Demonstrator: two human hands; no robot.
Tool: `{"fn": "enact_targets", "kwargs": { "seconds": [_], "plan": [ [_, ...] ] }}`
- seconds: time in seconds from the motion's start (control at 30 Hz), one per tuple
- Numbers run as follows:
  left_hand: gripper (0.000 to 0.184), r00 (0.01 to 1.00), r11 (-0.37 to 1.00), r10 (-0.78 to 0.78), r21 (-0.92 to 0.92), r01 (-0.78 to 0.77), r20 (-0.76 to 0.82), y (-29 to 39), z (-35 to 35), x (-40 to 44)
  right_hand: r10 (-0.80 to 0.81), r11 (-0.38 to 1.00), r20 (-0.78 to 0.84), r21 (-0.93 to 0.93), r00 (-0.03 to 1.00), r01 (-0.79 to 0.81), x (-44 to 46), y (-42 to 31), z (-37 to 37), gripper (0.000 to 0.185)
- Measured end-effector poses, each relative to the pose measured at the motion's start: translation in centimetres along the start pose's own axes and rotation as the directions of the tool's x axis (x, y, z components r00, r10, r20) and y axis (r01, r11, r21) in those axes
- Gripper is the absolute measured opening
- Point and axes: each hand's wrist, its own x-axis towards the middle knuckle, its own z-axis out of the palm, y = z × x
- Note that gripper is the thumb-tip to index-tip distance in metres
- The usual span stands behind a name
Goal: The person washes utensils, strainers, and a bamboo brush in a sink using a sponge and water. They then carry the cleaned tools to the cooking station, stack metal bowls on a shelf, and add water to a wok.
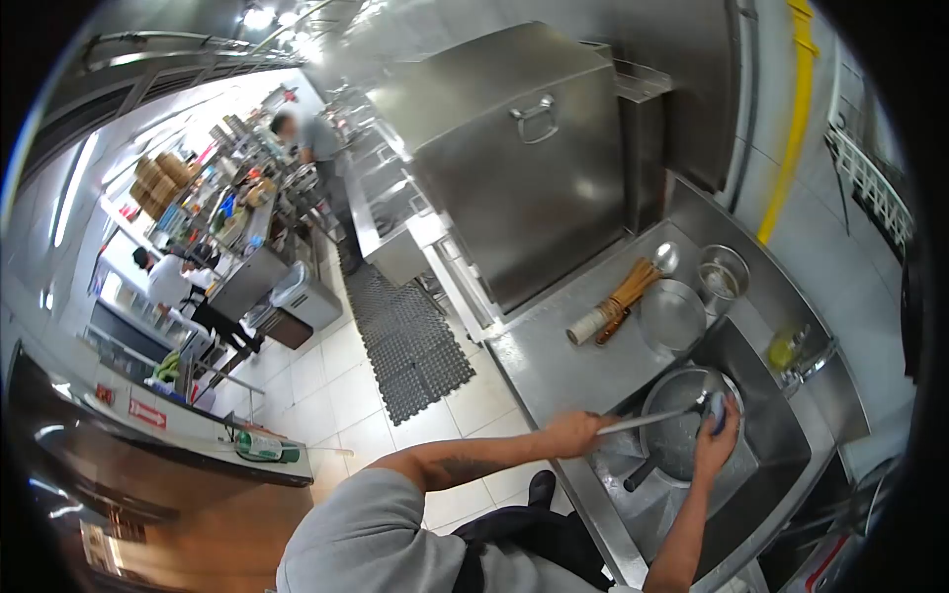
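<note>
My left hand [576,435] is closed round the end of a long metal ladle handle [647,420], which points across the sink. At the ladle's far end, my right hand [719,440] presses a greyish-purple sponge [717,408] against its head, which is partly hidden by the fingers. Below both hands a round metal pan [672,455] with a black handle [641,474] sits in the steel sink [761,474].
On the steel drainboard [539,366] lie a bamboo whisk [618,301], a large spoon [666,258], a round metal lid or bowl [673,314] and a metal pot [723,277]. A yellow-green bottle [786,348] stands by the faucet [813,364]. A steel dishwasher [529,178] rises behind. Two people work farther off.
</note>
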Motion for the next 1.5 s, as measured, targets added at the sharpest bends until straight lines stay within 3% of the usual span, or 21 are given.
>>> {"fn": "enact_targets", "kwargs": {
  "seconds": [0.1, 0.13, 0.17, 0.2, 0.23, 0.27, 0.37, 0.43, 0.53, 0.63, 0.73, 0.9, 0.97, 1.03, 1.13, 1.17, 1.23, 1.27, 1.3, 1.43, 1.5],
  "plan": [
    [0.049, 0.999, 0.992, 0.025, -0.122, -0.03, -0.044, 0.4, 2.0, -2.1, -0.185, 0.916, 0.108, -0.341, 0.977, 0.211, 4.8, 1.3, 0.7, 0.035],
    [0.051, 0.99, 0.98, 0.074, -0.173, -0.095, -0.122, 0.8, 1.8, -2.9, 0.267, 0.911, 0.11, -0.352, 0.957, -0.214, 6.2, 4.1, 0.8, 0.039],
    [0.051, 0.989, 0.98, 0.077, -0.172, -0.098, -0.128, 1.0, 1.2, -3.8, 0.261, 0.913, 0.108, -0.351, 0.959, -0.209, 7.0, 6.9, 0.8, 0.039],
    [0.052, 0.989, 0.972, 0.068, -0.217, -0.095, -0.13, 1.2, 0.5, -4.4, 0.63, 0.664, 0.276, 0.293, 0.726, -0.688, 7.6, 9.4, 0.6, 0.042],
    [0.053, 0.989, 0.961, 0.066, -0.26, -0.099, -0.132, 1.6, -0.6, -4.5, 0.646, -0.1, 0.631, 0.628, 0.43, -0.772, 7.9, 8.9, 0.4, 0.045],
    [0.053, 0.987, 0.959, 0.081, -0.259, -0.116, -0.141, 2.2, -1.5, -3.9, 0.61, -0.22, 0.631, 0.716, 0.48, -0.662, 6.1, 7.9, 1.6, 0.049],
    [0.054, 0.996, 0.965, -0.064, -0.258, 0.043, -0.07, 3.6, -3.0, -2.1, 0.678, -0.072, 0.467, 0.811, 0.567, -0.581, 3.7, -6.8, 3.6, 0.043],
    [0.055, 0.936, 0.965, 0.11, -0.189, -0.181, -0.334, 2.6, -1.8, 1.2, 0.491, -0.141, 0.627, 0.743, 0.605, -0.655, 4.7, -11.4, 6.7, 0.035],
    [0.046, 0.963, 0.993, -0.009, -0.114, -0.023, -0.269, 2.9, -2.8, 2.9, 0.609, -0.095, 0.559, 0.756, 0.563, -0.648, 9.5, -2.5, 10.8, 0.035],
    [0.035, 0.985, 0.991, -0.131, -0.049, 0.126, -0.112, -0.6, -2.7, -1.0, 0.681, -0.029, 0.466, 0.788, 0.565, -0.614, 13.0, -4.0, 10.1, 0.039],
    [0.027, 0.884, 0.924, -0.38, -0.164, 0.346, -0.274, -1.1, -3.0, -3.6, 0.728, 0.158, 0.287, 0.813, 0.622, -0.56, 11.9, -7.5, 11.7, 0.045],
    [0.023, 0.858, 0.933, -0.316, -0.295, 0.204, -0.406, -3.1, -3.0, -1.1, 0.731, 0.297, 0.251, 0.72, 0.635, -0.627, 5.6, -14.3, 15.6, 0.051],
    [0.023, 0.85, 0.93, -0.31, -0.321, 0.179, -0.426, -2.7, -3.8, 1.8, 0.653, 0.483, 0.201, 0.633, 0.731, -0.605, 3.0, -16.5, 17.2, 0.048],
    [0.024, 0.762, 0.923, -0.286, -0.38, 0.057, -0.581, -4.4, -3.4, 3.5, 0.056, 0.976, 0.307, 0.182, 0.95, -0.117, 1.3, -14.5, 16.6, 0.04],
    [0.024, 0.72, 0.874, -0.374, -0.482, 0.062, -0.584, -6.6, -3.0, 2.5, 0.209, 0.894, 0.163, 0.367, 0.964, -0.256, 0.9, -5.9, 13.5, 0.034],
    [0.024, 0.725, 0.873, -0.375, -0.483, 0.067, -0.577, -6.9, -2.9, 1.1, 0.161, 0.958, -0.009, 0.243, 0.987, -0.154, 0.2, -2.3, 11.8, 0.04],
    [0.023, 0.739, 0.873, -0.461, -0.399, 0.279, -0.491, -7.8, -3.6, -1.2, 0.31, 0.948, -0.088, 0.099, 0.947, -0.302, -2.7, 8.9, 8.7, 0.044],
    [0.023, 0.746, 0.876, -0.455, -0.394, 0.278, -0.485, -8.3, -3.4, -1.2, 0.695, 0.542, 0.084, 0.592, 0.714, -0.597, -4.2, 12.3, 6.3, 0.045],
    [0.022, 0.718, 0.863, -0.495, -0.371, 0.343, -0.49, -9.3, -2.7, -1.2, 0.801, -0.128, 0.436, 0.794, 0.41, -0.595, -5.0, 14.3, 4.7, 0.046],
    [0.026, 0.682, 0.849, -0.525, -0.363, 0.383, -0.509, -10.5, -1.5, 0.3, 0.879, -0.263, 0.439, 0.774, 0.188, -0.576, -3.4, 13.5, 2.0, 0.045],
    [0.035, 0.703, 0.886, -0.458, -0.211, 0.414, -0.544, -13.3, 0.5, 1.9, 0.8, -0.377, 0.527, 0.814, 0.287, -0.442, 0.1, 10.5, 1.0, 0.047]
  ]
}}
